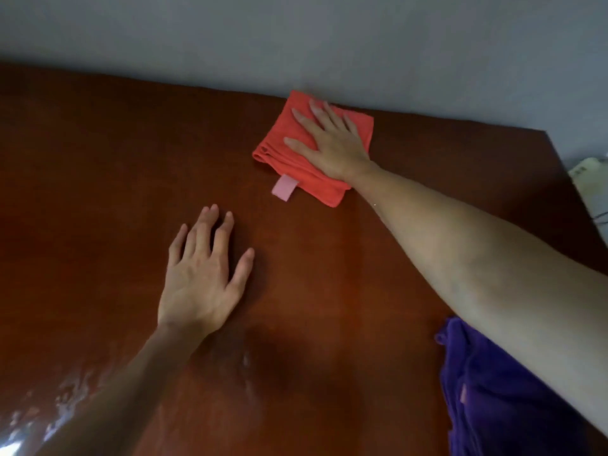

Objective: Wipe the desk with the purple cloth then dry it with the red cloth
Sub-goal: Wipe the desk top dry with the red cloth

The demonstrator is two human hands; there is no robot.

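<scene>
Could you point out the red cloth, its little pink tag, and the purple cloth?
red cloth [286, 149]: head view, folded left part.
pink tag [285, 188]: head view, its middle.
purple cloth [493, 390]: head view, bunched middle.

Both bare arms reach forward, each hand laid flat, palm down.

The right hand [332, 139] lies at the far end of a fully stretched right arm, which enters from the lower right edge and runs diagonally up and to the left; its fingers are straight and slightly spread, pointing away from the person, the thumb held out to the left, and the palm presses down on what lies under it. The left hand [200, 274] sits nearer the person and well apart from the right, its forearm coming in from the lower left corner, fingers extended and lightly fanned, thumb angled out to the right.
</scene>
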